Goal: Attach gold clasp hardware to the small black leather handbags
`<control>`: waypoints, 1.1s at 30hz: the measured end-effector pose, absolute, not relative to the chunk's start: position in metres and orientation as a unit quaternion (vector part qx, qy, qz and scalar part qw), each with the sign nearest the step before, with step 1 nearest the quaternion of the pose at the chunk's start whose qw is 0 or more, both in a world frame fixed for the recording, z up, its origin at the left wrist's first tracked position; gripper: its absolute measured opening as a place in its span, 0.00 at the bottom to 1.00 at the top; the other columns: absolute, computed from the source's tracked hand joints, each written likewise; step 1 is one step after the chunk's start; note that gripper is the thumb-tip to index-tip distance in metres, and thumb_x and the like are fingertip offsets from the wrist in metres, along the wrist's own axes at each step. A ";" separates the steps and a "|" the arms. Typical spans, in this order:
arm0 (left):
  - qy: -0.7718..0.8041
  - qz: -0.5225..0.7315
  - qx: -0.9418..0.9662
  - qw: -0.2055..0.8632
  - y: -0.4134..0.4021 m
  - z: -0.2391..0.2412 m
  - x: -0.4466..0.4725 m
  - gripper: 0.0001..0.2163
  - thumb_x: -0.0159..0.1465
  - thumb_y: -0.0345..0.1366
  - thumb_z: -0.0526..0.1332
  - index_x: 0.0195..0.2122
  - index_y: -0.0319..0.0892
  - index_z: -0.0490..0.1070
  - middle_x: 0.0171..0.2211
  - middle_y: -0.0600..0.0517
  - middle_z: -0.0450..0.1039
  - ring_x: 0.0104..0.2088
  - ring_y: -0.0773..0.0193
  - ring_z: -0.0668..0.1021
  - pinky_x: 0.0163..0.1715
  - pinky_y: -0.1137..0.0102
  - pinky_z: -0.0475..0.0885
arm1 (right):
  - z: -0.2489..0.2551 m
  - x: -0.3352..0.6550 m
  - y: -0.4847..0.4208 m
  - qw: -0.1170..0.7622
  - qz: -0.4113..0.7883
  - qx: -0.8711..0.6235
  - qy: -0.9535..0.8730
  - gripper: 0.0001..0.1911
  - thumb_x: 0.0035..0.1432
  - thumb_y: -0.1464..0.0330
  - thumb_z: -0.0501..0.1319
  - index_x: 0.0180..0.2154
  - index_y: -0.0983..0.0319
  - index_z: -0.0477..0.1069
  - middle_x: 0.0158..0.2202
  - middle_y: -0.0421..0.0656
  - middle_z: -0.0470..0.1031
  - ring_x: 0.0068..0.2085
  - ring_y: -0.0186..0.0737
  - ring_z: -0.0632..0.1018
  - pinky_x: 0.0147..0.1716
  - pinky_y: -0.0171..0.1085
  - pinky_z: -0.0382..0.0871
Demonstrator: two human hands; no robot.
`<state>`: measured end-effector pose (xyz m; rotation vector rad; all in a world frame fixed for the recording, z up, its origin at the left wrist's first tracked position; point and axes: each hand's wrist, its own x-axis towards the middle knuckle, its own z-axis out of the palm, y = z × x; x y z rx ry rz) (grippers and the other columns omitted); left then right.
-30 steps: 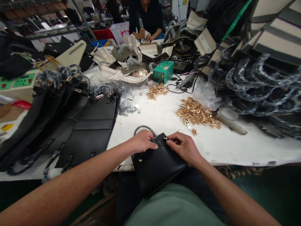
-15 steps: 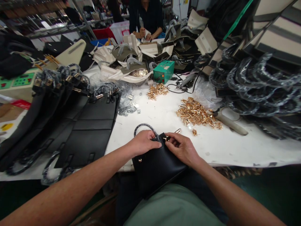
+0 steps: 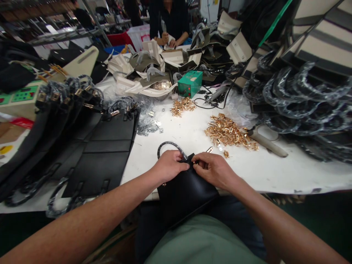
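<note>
A small black leather bag [image 3: 184,196] lies half on my lap, half on the white table's front edge [image 3: 264,176]. My left hand [image 3: 169,166] is closed on the bag's top edge beside its wrapped handle [image 3: 167,146]. My right hand [image 3: 213,169] pinches a small gold metal fitting [image 3: 194,162] against the same top edge. The two hands almost touch. A loose gold clip [image 3: 209,149] lies on the table just beyond my right hand.
A heap of gold fittings [image 3: 229,132] and a smaller one [image 3: 183,105] lie further back. Black bags [image 3: 107,150] are stacked at left, wrapped handles [image 3: 297,99] at right. A green box [image 3: 190,83] and a grey tool [image 3: 266,141] stand nearby. Another person [image 3: 170,25] works at the far end.
My right hand has moved left to meet my left hand at the bag's top edge, bringing the gold fitting onto it. The bag has shifted slightly.
</note>
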<state>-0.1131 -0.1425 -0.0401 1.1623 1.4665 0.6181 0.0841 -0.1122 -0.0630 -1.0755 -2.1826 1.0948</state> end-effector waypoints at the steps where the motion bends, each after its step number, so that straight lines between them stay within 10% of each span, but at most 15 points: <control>1: 0.614 0.268 0.498 0.551 -0.142 -0.039 -0.112 0.09 0.49 0.31 0.64 0.33 0.40 0.76 0.32 0.52 0.80 0.35 0.59 0.79 0.35 0.69 0.71 | -0.061 0.085 -0.112 0.231 0.389 -0.393 -0.800 0.09 0.56 0.69 0.61 0.39 0.55 0.78 0.26 0.36 0.74 0.28 0.35 0.72 0.27 0.32 0.63; 17: 0.614 0.219 0.634 0.415 -0.156 -0.009 -0.106 0.09 0.56 0.31 0.61 0.37 0.41 0.77 0.36 0.51 0.81 0.38 0.56 0.80 0.40 0.67 0.71 | -0.042 0.090 -0.104 0.181 0.477 -0.401 -0.761 0.19 0.56 0.68 0.63 0.51 0.55 0.72 0.20 0.31 0.70 0.22 0.33 0.72 0.24 0.32 0.60; 25: 0.554 0.235 0.684 0.413 -0.151 0.000 -0.114 0.08 0.57 0.31 0.61 0.36 0.41 0.78 0.37 0.50 0.82 0.39 0.57 0.80 0.40 0.68 0.71 | -0.015 0.104 -0.085 0.167 0.302 -0.342 -0.874 0.23 0.47 0.50 0.72 0.42 0.55 0.78 0.37 0.41 0.76 0.40 0.43 0.75 0.36 0.36 0.62; 33: 0.572 0.308 0.682 0.336 -0.169 0.018 -0.145 0.11 0.66 0.38 0.57 0.43 0.45 0.78 0.41 0.51 0.81 0.41 0.60 0.80 0.45 0.69 0.71 | -0.037 0.098 -0.097 0.120 0.388 -0.417 -0.813 0.13 0.54 0.56 0.66 0.30 0.59 0.72 0.24 0.35 0.70 0.28 0.36 0.71 0.26 0.34 0.57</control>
